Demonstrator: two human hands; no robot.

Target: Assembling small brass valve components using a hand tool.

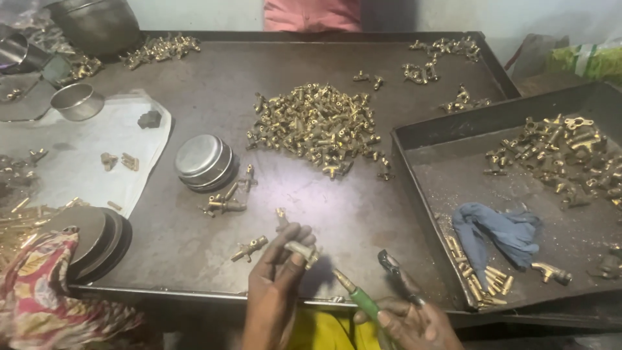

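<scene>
The person's left hand (277, 272) rises from the bottom edge of the view with its grip closed on a small brass valve fitting (302, 250), pinched between thumb and fingertips just above the near edge of the dark, scuffed metal counter (194, 84). The right hand (408, 321), low at the bottom edge, has its grip wrapped around a green-handled screwdriver (360, 299) whose brass-coloured tip points up and left toward the held fitting, close to it but not touching. A dark metal pair of pliers (396, 272) lies against the same hand; whether the fingers also clasp it I cannot tell. On the counter just left of the left hand lies 1 loose brass fitting (249, 247), with a few more (223, 204) further up beside a stack of round steel bowls turned upside down (206, 162). A large heap of brass fittings (317, 126) sits mid-counter, well apart from both hands, and smaller scatters lie along the far edge. To the right, a dark rectangular metal tray (414, 139) overlaps the counter; it holds a crumpled blue cloth (502, 233), a row of short brass pins (483, 279) near its front corner, and another pile of brass fittings (557, 155) toward its back. At the left, a white sheet (78, 168) carries a few pieces, a stack of dark round discs (97, 236) rests beside it, and a floral-patterned sleeve (45, 285) of another person shows in the corner.
</scene>
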